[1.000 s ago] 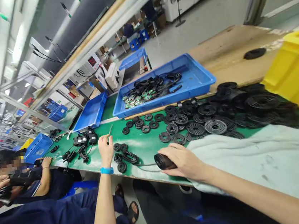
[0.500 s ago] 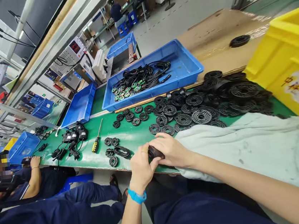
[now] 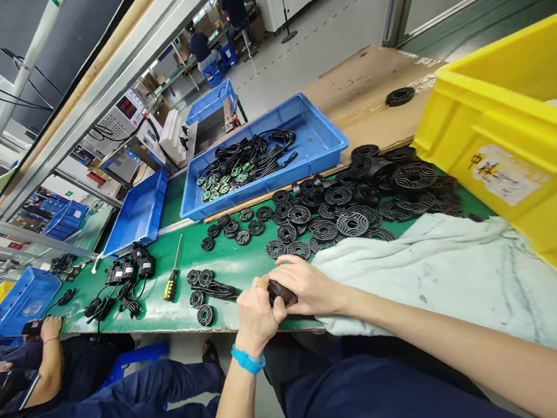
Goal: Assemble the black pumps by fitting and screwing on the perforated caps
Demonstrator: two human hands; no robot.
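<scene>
Both my hands meet at the near edge of the green bench point(image 3: 244, 260). My left hand point(image 3: 256, 315), with a blue wristband, is closed on one end of a small black cylindrical part point(image 3: 281, 292). My right hand point(image 3: 307, 285) wraps the same part from the other side, resting by a pale cloth point(image 3: 441, 271). A cable from the part runs left to a few black discs point(image 3: 202, 291). A yellow-handled screwdriver point(image 3: 172, 279) lies on the bench to the left, untouched.
A heap of black slotted discs point(image 3: 353, 204) covers the bench beyond my hands. Behind it sits a blue tray point(image 3: 320, 137) of cables and green boards. A yellow bin point(image 3: 516, 135) stands at right. Black adapters point(image 3: 127, 273) lie left; a seated co-worker's hand point(image 3: 49, 327) rests there.
My left hand set the screwdriver down on the bench and came over to grip the black part with my right hand. The view swung rightward, showing more of the yellow bin.
</scene>
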